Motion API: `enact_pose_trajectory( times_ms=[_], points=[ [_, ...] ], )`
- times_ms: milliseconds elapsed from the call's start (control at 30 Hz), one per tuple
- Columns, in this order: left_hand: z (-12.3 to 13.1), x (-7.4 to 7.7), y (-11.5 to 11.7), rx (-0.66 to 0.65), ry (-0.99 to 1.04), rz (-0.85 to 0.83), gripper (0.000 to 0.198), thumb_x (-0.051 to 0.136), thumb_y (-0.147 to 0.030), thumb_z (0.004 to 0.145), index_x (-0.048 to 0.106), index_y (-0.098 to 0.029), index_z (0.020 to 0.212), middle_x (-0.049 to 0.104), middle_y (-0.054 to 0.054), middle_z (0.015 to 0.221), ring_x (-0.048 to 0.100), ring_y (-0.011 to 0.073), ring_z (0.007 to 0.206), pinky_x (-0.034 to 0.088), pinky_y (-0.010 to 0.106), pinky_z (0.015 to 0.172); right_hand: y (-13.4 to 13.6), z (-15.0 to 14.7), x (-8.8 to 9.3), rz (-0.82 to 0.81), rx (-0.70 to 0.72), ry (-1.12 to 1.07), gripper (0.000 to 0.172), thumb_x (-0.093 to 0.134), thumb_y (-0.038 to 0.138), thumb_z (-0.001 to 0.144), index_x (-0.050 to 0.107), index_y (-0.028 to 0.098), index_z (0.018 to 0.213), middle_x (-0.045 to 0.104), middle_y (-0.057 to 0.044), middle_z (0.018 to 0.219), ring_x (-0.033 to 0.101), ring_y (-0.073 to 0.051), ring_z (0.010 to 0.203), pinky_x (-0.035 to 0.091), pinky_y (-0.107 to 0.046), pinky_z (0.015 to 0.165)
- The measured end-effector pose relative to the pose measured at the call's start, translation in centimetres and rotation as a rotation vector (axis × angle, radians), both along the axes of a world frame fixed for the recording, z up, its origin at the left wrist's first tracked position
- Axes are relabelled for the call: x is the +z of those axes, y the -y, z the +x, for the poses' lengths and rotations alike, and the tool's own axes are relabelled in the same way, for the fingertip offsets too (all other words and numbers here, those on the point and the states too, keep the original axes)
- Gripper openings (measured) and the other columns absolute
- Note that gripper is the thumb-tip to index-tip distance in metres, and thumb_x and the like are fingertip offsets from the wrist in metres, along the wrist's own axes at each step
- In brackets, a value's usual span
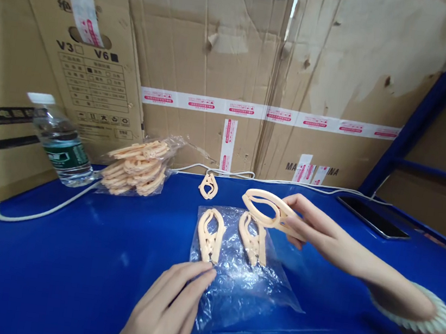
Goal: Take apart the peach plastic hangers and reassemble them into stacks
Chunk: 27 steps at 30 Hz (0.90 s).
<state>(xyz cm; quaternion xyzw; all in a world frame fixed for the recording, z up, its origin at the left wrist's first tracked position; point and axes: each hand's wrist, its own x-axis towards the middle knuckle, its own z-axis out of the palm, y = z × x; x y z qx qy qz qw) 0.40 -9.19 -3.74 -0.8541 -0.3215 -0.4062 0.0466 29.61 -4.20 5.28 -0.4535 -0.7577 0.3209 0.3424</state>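
Peach plastic piece (283,210), looped at one end, is up in the right hand (326,238), its loop pointing to about ten o'clock. Taking the clear bag (227,285) as the centre of the dial, it sits toward one o'clock, over or against the top of the right piece (253,242); whether the two touch, I cannot tell. The right fingers are closed round its narrow end, which suits the work: the loop is free and easy to turn. A light pinch is best, as the thin arms look likely to flex.

The left hand (169,305) is at eight o'clock, thumb and forefinger narrow, tips at the bottom of the left piece (210,237). Whether they grip that piece or just the film, I cannot tell. For a tidy lay, loops toward twelve, narrow ends toward six and a gap between neighbours should stop them hooking together. The left piece lies nearly straight; the right piece leans toward eleven. The film is creased, so steadying it with the left fingertips should help stop it dragging.

At eleven lies a loose piece (214,189) on the blue table (70,267), with a bagged stack (136,166) at ten and a phone (372,218) at two.
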Motion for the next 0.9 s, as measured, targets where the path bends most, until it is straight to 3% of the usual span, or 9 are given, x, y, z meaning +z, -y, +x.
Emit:
enact_pose_trajectory(
  times_ms=[133,267,400,500,600,700,833,900],
  points=[
    [0.4,0.1,0.2,0.044,0.041,-0.018,0.040,0.044,-0.001,0.091,0.058,-0.016,0.126,0.061,0.012,0.124,0.060,0.0232,0.115,0.059,0.033,0.089,4.7,-0.5,1.5,0.263,0.001,0.251,0.019,0.045,0.034,0.097,0.056,0.028,0.110,0.061,-0.004,0.084,0.059,-0.019,0.071,0.050,-0.030,0.061],
    [0.6,0.1,0.2,0.063,0.035,0.002,0.041,0.045,-0.004,0.092,0.054,-0.015,0.130,0.059,0.012,0.127,0.058,0.0233,0.116,0.058,0.033,0.091,8.2,-2.2,0.5,0.530,-0.083,0.349,0.023,0.056,0.029,0.091,0.059,0.031,0.113,0.068,-0.006,0.091,0.066,-0.023,0.075,0.056,-0.031,0.058],
    [0.7,0.2,0.3,0.098,0.034,-0.007,0.041,0.045,-0.006,0.093,0.052,-0.016,0.132,0.059,0.012,0.128,0.058,0.0243,0.117,0.057,0.036,0.092,8.7,-4.9,-1.5,0.926,0.003,0.359,0.018,0.048,0.020,0.093,0.063,0.026,0.100,0.070,-0.004,0.071,0.064,-0.022,0.056,0.052,-0.033,0.044],
    [0.7,0.2,0.3,0.102,0.050,-0.004,0.041,0.046,-0.008,0.093,0.051,-0.017,0.133,0.059,0.012,0.128,0.058,0.0242,0.118,0.055,0.035,0.095,8.3,-6.6,-2.1,1.165,0.048,0.505,0.021,0.049,0.012,0.089,0.068,0.021,0.092,0.072,-0.006,0.073,0.065,-0.022,0.056,0.052,-0.033,0.044],
    [0.7,0.1,0.3,0.086,0.079,-0.007,0.042,0.046,-0.008,0.093,0.050,-0.017,0.133,0.058,0.011,0.128,0.057,0.0233,0.119,0.053,0.034,0.098,8.2,-7.9,-2.4,1.205,0.043,0.697,0.020,0.053,0.009,0.087,0.070,0.020,0.087,0.073,-0.006,0.077,0.061,-0.018,0.052,0.051,-0.031,0.044],
    [0.7,0.1,0.3,0.081,0.094,-0.038,0.043,0.044,-0.006,0.093,0.048,-0.018,0.134,0.056,0.010,0.130,0.054,0.0226,0.121,0.052,0.034,0.099,7.9,-9.0,-2.9,1.255,0.046,0.736,0.021,0.052,0.007,0.085,0.068,0.020,0.081,0.069,-0.004,0.071,0.052,-0.015,0.045,0.044,-0.031,0.038],
    [0.6,0.1,0.3,0.074,0.097,-0.023,0.043,0.046,-0.006,0.093,0.048,-0.018,0.134,0.056,0.011,0.129,0.053,0.0233,0.120,0.053,0.035,0.096,6.4,-9.8,-3.2,1.313,0.220,0.775,0.023,0.046,0.012,0.087,0.069,0.015,0.085,0.061,-0.006,0.066,0.052,-0.017,0.047,0.043,-0.032,0.040],
    [0.5,0.1,0.3,0.075,0.101,-0.013,0.042,0.046,-0.006,0.093,0.049,-0.017,0.133,0.057,0.011,0.128,0.054,0.0235,0.118,0.053,0.035,0.096,5.7,-10.0,-3.3,1.278,0.237,0.826,0.026,0.044,0.013,0.087,0.069,0.011,0.092,0.063,-0.010,0.074,0.056,-0.019,0.053,0.046,-0.034,0.043]
  ],
)
